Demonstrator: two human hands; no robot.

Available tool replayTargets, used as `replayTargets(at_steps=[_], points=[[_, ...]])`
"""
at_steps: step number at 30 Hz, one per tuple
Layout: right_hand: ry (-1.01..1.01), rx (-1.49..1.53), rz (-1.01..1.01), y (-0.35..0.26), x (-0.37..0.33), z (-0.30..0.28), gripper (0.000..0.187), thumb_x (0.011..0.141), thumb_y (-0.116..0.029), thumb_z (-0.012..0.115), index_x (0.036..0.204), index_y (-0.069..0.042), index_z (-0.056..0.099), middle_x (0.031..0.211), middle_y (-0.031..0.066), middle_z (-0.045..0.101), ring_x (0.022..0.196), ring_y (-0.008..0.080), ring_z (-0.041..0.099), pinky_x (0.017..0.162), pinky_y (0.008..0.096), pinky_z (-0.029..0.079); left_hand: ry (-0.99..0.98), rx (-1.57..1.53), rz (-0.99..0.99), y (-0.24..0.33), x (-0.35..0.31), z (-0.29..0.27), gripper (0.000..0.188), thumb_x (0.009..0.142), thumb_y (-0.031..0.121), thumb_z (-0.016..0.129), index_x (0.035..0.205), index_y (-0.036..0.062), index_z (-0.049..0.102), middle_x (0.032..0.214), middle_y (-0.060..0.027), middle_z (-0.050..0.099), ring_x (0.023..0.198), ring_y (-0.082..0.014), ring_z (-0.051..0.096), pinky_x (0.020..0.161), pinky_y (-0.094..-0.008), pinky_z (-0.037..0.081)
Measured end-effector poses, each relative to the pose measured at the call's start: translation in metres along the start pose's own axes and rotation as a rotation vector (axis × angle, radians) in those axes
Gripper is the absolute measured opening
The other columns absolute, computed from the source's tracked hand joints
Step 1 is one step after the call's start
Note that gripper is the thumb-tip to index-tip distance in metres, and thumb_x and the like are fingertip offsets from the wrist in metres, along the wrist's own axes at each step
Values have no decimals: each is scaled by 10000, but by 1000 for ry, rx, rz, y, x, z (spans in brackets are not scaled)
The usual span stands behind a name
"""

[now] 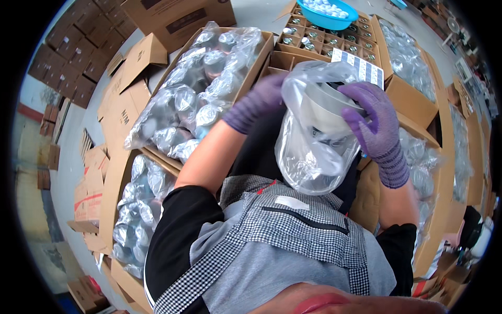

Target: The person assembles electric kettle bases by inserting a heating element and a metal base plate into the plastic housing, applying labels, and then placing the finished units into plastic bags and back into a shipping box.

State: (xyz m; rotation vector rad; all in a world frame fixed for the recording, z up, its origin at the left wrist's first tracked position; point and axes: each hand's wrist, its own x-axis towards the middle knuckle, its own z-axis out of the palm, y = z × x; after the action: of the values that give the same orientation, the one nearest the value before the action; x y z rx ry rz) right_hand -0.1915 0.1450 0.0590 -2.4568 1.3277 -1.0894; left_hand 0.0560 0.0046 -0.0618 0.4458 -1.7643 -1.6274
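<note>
In front of my lap is a transparent plastic bag (pixel 300 157) with a grey-white cylindrical container (pixel 327 107) inside it or partly inside it. The container's rim faces up, with dark print on its side. My right hand (pixel 374 115), in a purple knitted glove, has its curled fingers on the right side of the container's rim. At the bag's upper left edge is my left hand (pixel 264 102), in a matching glove. Motion smears its fingers, so whether it pinches the plastic cannot be told.
Left of my lap stand an open carton (pixel 261 57) and a lower box, both holding plastic-wrapped items (pixel 138 209). Ahead, a blue basin (pixel 328 18) of small white pieces rests on a divided carton (pixel 361 36) of jars. More filled boxes (pixel 418 178) line the right; stacked cartons (pixel 83 52) stand far left.
</note>
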Motion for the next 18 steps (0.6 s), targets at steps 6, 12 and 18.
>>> replayTargets(at_steps=[6,12,18], points=[[563,621,-66,35,-3,34,752,1000,-468,595,1545,-33,313,1471,132,493,1382,284,478,1134,416,412,51,-172,162,29,-2,32,745,1019,439,539,1590,46,266,1575,-167,384,1415,-305,437,1186,-433,367],[86,614,477,107,-126,121,569,1066,-286,510,1550,-40,338,1502,161,480,1371,252,496,1137,376,417,133,-53,-454,-7,-65,12,609,953,102,646,1519,36,431,1392,-122,602,1216,-239,621,1081,-366,468],[-54,601,587,76,-173,137,545,1102,-274,411,1567,-9,307,1506,180,480,1404,261,472,1153,368,404,-35,407,465,97,28,20,522,1007,323,482,1378,-32,574,1379,-195,614,1389,-321,496,1200,-438,327]])
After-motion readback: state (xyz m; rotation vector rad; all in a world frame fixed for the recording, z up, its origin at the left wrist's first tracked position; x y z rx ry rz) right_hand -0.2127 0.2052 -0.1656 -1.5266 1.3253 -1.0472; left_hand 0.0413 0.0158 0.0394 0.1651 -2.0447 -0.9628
